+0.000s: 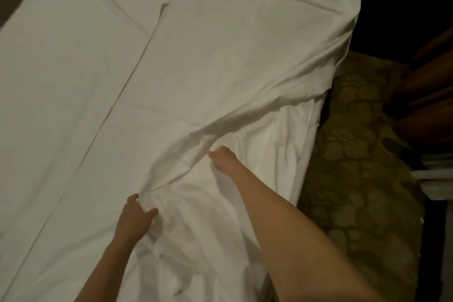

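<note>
dim room, view looking down on a bed (303, 167) that fills most of the frame. white sheet (232, 56) lies spread over the bed: flat across the far part, pulled into a raised ridge of folds toward the bed's near right edge, where a brighter layer underneath shows. right hand (221, 158) is at the ridge, fingers curled tight on a bunch of the sheet. left hand (136, 216) is nearer the bed's near end, finger and thumb pinching a fold of the same sheet; creases fan out from both grips. both forearms bare. right of the bed, flowered carpet (355, 154); beyond it, dark wooden furniture (429, 110), detail unclear.
</note>
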Motion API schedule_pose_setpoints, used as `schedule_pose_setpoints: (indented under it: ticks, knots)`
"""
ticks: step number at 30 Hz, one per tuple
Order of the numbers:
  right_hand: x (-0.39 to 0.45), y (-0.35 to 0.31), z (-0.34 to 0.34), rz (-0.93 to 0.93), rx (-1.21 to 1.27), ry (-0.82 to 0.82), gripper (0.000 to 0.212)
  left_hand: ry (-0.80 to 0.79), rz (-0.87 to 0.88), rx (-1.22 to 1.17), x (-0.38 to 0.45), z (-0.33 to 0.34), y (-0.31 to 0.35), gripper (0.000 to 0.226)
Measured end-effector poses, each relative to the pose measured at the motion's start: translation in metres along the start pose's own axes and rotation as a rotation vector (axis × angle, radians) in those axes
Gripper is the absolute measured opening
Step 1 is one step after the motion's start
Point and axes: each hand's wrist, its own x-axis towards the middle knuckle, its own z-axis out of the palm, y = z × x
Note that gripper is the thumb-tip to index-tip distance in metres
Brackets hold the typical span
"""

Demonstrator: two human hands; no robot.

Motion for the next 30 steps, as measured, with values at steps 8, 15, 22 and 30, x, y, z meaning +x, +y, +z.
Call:
schedule_pose_setpoints:
  ticks: [8,15,22,30]
  knots:
    - [0.017,0.032,-0.093,0.015,0.097,0.231,0.024,0.079,0.247,0.129,-0.021,0.04,0.105,0.085]
    - [0.06,0.027,-0.217,-0.009,0.223,0.266,0.02,0.133,0.428,0.186,-0.024,0.093,0.264,0.081]
    - [0.093,0.039,-0.336,0.012,0.118,0.253,0.022,0.172,0.569,0.42,-0.012,0.147,0.425,0.065]
    - [0.137,0.053,-0.404,0.125,0.202,0.329,0.028,-0.058,0.777,0.589,0.024,0.154,0.498,0.017]
